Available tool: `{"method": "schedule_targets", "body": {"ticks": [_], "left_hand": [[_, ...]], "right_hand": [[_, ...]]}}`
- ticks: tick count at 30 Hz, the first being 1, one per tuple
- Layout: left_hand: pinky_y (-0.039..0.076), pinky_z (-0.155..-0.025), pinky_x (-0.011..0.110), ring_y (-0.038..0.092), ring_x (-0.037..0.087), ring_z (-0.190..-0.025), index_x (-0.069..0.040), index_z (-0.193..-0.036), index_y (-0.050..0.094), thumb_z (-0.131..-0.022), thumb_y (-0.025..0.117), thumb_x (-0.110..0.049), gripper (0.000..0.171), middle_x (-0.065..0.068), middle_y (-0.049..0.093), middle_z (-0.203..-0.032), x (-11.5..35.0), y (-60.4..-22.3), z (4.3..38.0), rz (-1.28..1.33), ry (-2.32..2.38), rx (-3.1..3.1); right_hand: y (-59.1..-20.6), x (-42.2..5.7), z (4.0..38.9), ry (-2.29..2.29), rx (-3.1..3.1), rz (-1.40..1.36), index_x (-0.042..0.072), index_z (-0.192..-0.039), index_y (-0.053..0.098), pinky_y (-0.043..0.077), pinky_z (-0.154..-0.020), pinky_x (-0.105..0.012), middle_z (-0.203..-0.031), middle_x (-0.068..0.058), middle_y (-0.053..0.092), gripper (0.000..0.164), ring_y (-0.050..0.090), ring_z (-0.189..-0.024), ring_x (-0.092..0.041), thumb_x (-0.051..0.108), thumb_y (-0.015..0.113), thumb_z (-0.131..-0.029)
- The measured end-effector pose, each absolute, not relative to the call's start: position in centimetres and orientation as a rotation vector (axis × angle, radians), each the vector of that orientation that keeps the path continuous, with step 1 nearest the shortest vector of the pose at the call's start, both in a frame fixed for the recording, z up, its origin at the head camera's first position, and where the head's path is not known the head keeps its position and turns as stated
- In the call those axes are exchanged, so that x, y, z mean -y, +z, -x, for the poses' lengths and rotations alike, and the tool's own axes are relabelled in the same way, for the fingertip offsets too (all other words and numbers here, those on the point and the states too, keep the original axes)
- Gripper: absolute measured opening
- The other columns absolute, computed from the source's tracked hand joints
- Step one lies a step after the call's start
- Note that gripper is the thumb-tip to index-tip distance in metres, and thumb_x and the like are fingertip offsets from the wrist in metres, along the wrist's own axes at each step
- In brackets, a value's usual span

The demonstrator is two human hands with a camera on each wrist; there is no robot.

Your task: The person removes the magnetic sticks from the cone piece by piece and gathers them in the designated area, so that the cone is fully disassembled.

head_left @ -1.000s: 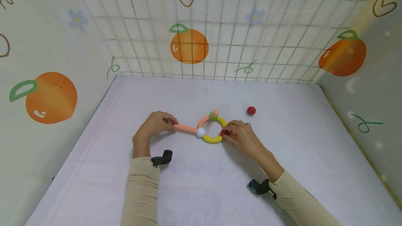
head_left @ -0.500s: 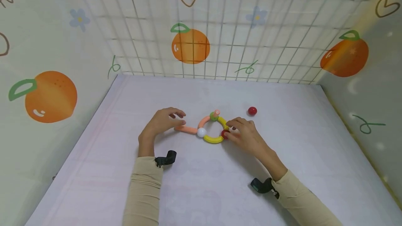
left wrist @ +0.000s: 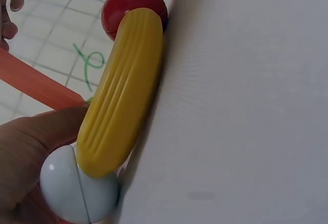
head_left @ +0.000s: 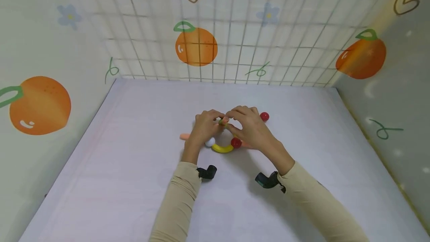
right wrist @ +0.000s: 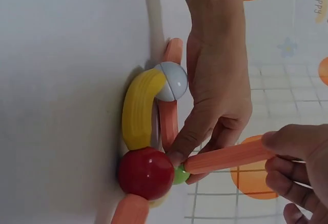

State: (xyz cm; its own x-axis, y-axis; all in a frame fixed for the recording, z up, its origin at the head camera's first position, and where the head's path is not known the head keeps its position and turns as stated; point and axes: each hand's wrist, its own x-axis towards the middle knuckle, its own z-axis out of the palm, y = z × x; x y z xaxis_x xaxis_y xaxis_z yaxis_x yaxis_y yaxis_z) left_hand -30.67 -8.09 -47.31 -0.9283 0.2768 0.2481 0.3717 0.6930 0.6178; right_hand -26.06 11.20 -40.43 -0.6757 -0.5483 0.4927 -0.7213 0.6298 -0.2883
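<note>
A ring of ridged toy rods and balls lies on the table. Its white ball (left wrist: 77, 183), yellow curved rod (left wrist: 120, 96) and joined red ball (right wrist: 146, 174) form the near side. At the far side, my left hand (head_left: 205, 126) pinches the green ball (right wrist: 181, 175) between thumb and finger. A straight salmon-pink rod (right wrist: 228, 156) stands up from that ball. My right hand (head_left: 252, 128) pinches this rod's free end between thumb and fingers. In the head view, both hands cover much of the ring's far half.
Beyond my right hand lies a loose red ball (head_left: 264, 116). Other salmon-pink rods stick out sideways, a left rod (head_left: 184, 136) from the white ball and a right rod (head_left: 248, 145) from the joined red ball. A printed curtain (head_left: 147, 47) hangs behind the table (head_left: 141, 107).
My left hand has left the left-hand rod and moved right to the green ball. My right hand has let go of the joined red ball and moved up to the standing rod.
</note>
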Motion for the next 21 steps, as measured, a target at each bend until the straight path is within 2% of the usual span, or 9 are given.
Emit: {"method": "schedule_targets", "body": {"ticks": [6,9,15,21], "left_hand": [[0.04,-0.088,0.048,0.058,0.021,-0.092,-0.02,-0.113,0.077,-0.092,0.073,-0.038,0.028,-0.002,0.071,-0.114,8.1,-47.9,30.8,0.564,-1.035,2.73],[0.041,-0.089,0.046,0.059,0.021,-0.094,-0.023,-0.116,0.076,-0.092,0.074,-0.035,0.027,-0.003,0.071,-0.117,8.3,-47.9,30.7,0.568,-0.978,2.749],[0.043,-0.087,0.046,0.059,0.023,-0.093,-0.025,-0.116,0.077,-0.09,0.076,-0.036,0.028,-0.005,0.072,-0.117,8.4,-47.6,30.3,0.519,-0.883,2.769],[0.042,-0.089,0.044,0.058,0.02,-0.096,-0.026,-0.116,0.076,-0.085,0.082,-0.031,0.032,-0.007,0.071,-0.118,8.3,-47.9,30.4,0.5,-0.939,2.782]], "right_hand": [[-40.2,-10.8,26.2,0.533,2.512,-1.04,0.006,-0.109,0.073,0.041,-0.086,-0.04,-0.106,-0.004,0.068,0.029,0.061,-0.101,-0.023,0.016,0.084,-0.083],[-40.2,-10.6,26.2,0.55,2.535,-1.041,0.005,-0.106,0.074,0.043,-0.086,-0.04,-0.104,-0.005,0.069,0.026,0.062,-0.098,-0.023,0.012,0.084,-0.082],[-39.5,-10.5,25.8,0.656,2.42,-1.075,0.004,-0.097,0.072,0.048,-0.08,-0.037,-0.097,-0.006,0.069,0.019,0.06,-0.089,-0.022,0.006,0.081,-0.081],[-37.2,-12.4,26.2,0.853,2.261,-0.945,0.001,-0.102,0.071,0.05,-0.074,-0.033,-0.097,-0.007,0.066,0.021,0.06,-0.086,-0.02,0.001,0.078,-0.083]]}}
